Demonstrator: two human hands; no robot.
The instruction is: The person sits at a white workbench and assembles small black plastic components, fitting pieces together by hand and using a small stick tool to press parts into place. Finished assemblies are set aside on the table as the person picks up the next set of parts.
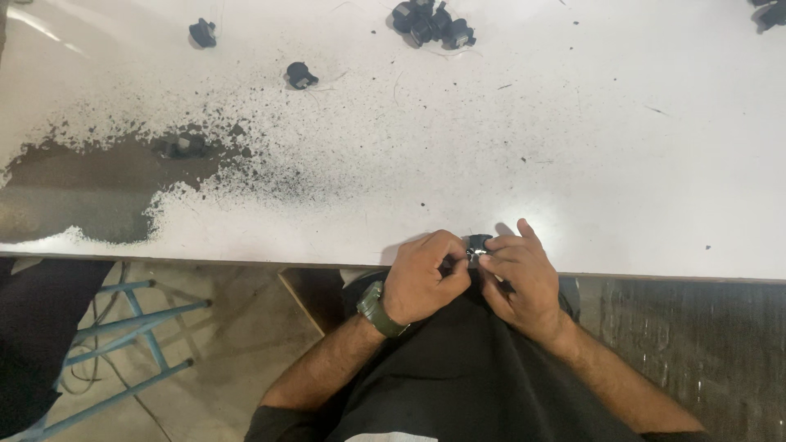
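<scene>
My left hand (424,277) and my right hand (522,278) meet at the near edge of a white table (573,147). Together they pinch a small black part (476,244) with a shiny metal bit between the fingertips. My left wrist wears a green watch (378,309). Most of the part is hidden by my fingers.
Similar small black parts lie on the table: one at far left (202,33), one (300,75) nearer the middle, a cluster (432,23) at the far edge, another at the top right corner (770,12). A worn dark patch (90,184) with a part on it marks the left. A blue metal frame (131,327) stands below.
</scene>
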